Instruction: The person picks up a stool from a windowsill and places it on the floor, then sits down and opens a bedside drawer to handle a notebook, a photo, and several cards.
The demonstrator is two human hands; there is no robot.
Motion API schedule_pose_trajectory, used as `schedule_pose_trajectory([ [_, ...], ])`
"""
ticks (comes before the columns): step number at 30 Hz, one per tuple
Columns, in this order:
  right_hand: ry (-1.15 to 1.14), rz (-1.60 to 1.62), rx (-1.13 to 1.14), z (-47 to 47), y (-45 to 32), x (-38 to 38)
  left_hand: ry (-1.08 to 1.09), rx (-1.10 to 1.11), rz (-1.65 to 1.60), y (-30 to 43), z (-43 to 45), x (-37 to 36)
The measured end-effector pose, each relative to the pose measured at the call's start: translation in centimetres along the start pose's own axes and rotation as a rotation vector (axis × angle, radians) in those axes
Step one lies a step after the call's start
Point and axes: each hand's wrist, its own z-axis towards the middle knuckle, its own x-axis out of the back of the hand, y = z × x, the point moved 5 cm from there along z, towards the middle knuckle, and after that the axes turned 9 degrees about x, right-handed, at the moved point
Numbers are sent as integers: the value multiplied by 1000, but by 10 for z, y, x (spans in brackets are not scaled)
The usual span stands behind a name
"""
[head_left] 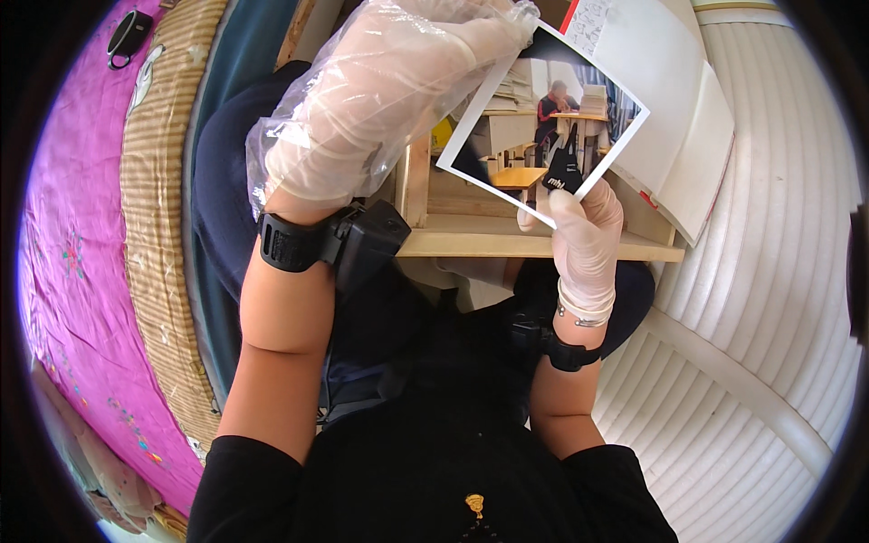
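A white-bordered photograph point(523, 122) is tilted in front of me. It pictures a person seated at a desk with stacks of paper, plus a black hand-shaped graphic near its lower corner. My right hand point(587, 227), in a thin whitish glove, pinches that lower corner between thumb and fingers. A similar glove covers my left hand point(387, 95), which is wrapped in a loose clear plastic bag or overglove point(299, 136). Its fingertips reach the photograph's upper corner; whether they grip it or only touch it is unclear.
Below the photograph is an open wooden drawer or box point(543, 246) with a yellow item point(441, 134) inside. An open book point(686, 136) with white pages leans at right, near a ribbed white panel point(753, 326). A black cup point(129, 34) sits on pink cloth point(75, 203) at left.
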Motion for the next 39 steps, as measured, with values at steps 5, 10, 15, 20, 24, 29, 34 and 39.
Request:
schedule_pose_trajectory([
  [5,39,-94,-53,3,-1,-4,-34,12,70,6,-3,0],
  [10,25,-100,-28,3,0,-5,57,50,6,-1,-2,2],
  [15,-1,-116,-10,2,0,-4,67,56,4,-2,-2,3],
  [20,-8,-111,-1,2,1,-4,66,39,-27,-3,-4,1],
  [24,-11,-106,7,1,1,-5,81,29,15,-1,-4,1],
  [29,-32,-102,11,1,2,-5,49,36,-3,2,-8,-2],
  [34,-36,-65,6,2,1,-5,86,54,-32,0,-5,-2],
  [39,3,-189,-12,2,0,-7,7,49,-11,2,-3,-2],
])
